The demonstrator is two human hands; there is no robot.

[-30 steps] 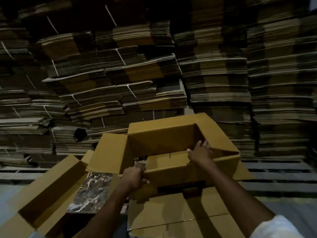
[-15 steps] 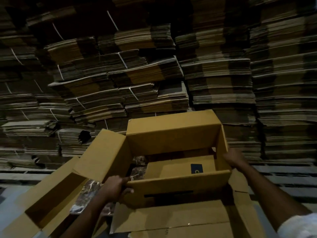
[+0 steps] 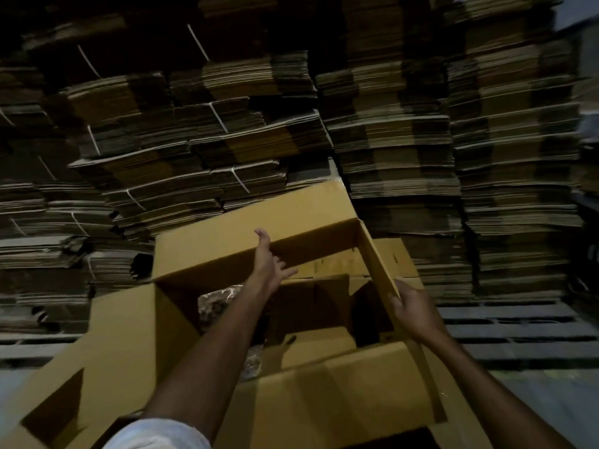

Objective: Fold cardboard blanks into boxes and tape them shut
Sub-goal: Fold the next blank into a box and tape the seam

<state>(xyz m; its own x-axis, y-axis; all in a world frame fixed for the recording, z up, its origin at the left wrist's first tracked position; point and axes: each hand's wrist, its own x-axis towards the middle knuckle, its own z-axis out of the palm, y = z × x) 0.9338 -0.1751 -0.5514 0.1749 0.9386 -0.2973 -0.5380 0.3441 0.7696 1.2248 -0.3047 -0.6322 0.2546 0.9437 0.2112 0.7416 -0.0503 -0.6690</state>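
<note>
An open yellow-brown cardboard box (image 3: 227,247) stands in front of me, its flaps spread and its inner flaps partly folded down. My left hand (image 3: 269,260) reaches to the far long flap with fingers straight, thumb up against the flap's inner edge. At the right, my right hand (image 3: 413,307) grips the lower edge of the right side flap, which stands on edge. Through the box opening a patch of marbled floor (image 3: 217,303) shows.
A second opened box (image 3: 74,393) lies at the lower left, touching the first. Tall stacks of strapped flat cardboard blanks (image 3: 398,157) fill the whole background. Dark wooden pallets (image 3: 518,332) run along the floor at the right.
My left hand let go of the near corner and reached forward to the far flap. My right hand slid down the right flap. The view moved closer over the box.
</note>
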